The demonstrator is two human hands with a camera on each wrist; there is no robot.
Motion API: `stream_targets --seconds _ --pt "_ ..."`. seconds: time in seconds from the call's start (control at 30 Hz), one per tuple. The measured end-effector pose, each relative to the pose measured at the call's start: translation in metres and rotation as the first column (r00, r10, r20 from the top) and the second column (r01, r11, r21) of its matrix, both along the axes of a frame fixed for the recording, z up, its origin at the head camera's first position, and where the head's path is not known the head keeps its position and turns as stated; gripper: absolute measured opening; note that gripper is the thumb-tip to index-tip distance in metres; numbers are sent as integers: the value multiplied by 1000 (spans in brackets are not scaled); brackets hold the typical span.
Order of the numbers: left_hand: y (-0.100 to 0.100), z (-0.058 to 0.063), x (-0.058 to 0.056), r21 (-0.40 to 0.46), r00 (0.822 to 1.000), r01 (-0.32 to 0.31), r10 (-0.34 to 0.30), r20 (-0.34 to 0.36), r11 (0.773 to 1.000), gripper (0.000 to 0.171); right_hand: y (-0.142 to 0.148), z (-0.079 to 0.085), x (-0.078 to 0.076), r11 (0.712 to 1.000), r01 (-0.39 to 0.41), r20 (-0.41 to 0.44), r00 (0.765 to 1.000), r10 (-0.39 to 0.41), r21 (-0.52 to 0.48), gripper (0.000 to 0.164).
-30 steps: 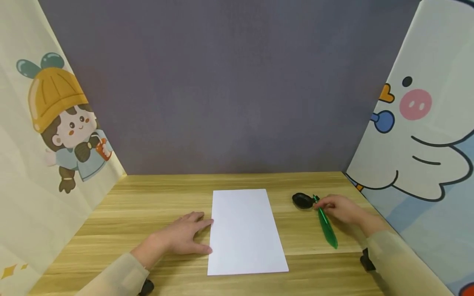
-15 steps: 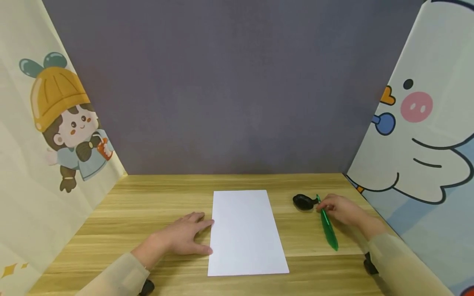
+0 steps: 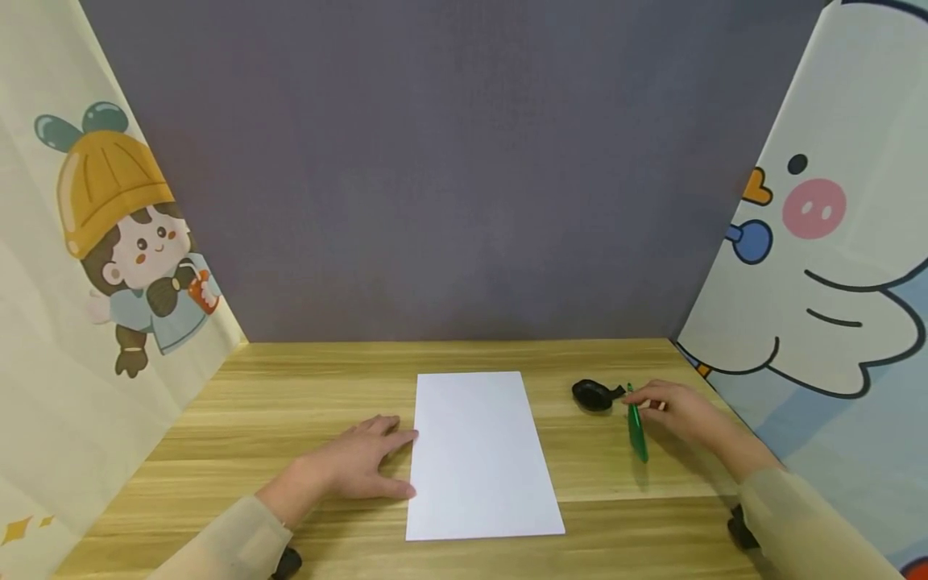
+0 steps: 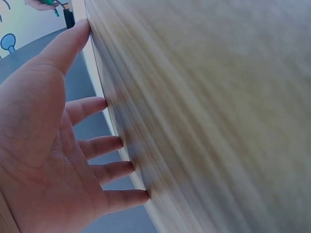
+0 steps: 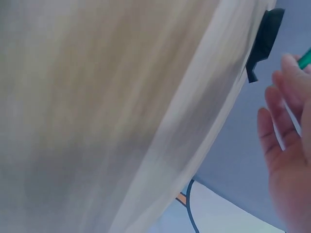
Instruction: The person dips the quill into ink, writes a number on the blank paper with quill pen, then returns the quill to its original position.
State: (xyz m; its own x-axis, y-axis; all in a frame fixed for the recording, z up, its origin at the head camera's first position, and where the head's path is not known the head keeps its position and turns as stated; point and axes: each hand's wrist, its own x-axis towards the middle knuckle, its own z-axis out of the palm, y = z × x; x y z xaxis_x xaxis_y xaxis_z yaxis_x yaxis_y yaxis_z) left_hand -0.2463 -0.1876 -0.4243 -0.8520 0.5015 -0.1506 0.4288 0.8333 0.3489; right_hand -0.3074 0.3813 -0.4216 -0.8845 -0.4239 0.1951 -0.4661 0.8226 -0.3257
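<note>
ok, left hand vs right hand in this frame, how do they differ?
The left hand lies flat with straight fingers on the table, at the white paper's left edge; the right hand pinches a green pen beside a black holder. Left holds nothing; right holds the pen. Both wear beige sleeves.

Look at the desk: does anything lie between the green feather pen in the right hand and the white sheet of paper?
Nothing visible does. The right hand pinches the green feather pen beside the black holder, and only bare wooden desk lies between the pen and the white sheet. The left hand rests flat at the sheet's far edge.
</note>
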Motion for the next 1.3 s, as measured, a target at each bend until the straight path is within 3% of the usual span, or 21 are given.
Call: stream_targets --seconds 0.27,0.53,0.77,1.03,1.3 --pt "0 -1 -1 -5 1000 3 -3 5 1000 95 -6 2 11 984 83 -5 996 -85 -158 32" --pt "-1 1 -1 -6 1000 8 -8 4 1000 94 -11 0 11 906 72 14 997 -72 -417 30" --pt "1 2 -1 -8 1000 7 -7 5 1000 93 -19 2 12 867 168 75 986 -150 -470 36" --pt "1 2 -1 -10 1000 4 -4 5 1000 93 -29 1 10 788 184 163 981 -108 -588 45" --pt "0 2 0 -6 1000 5 -5 4 1000 93 -39 3 1 762 238 259 961 -95 -602 46"
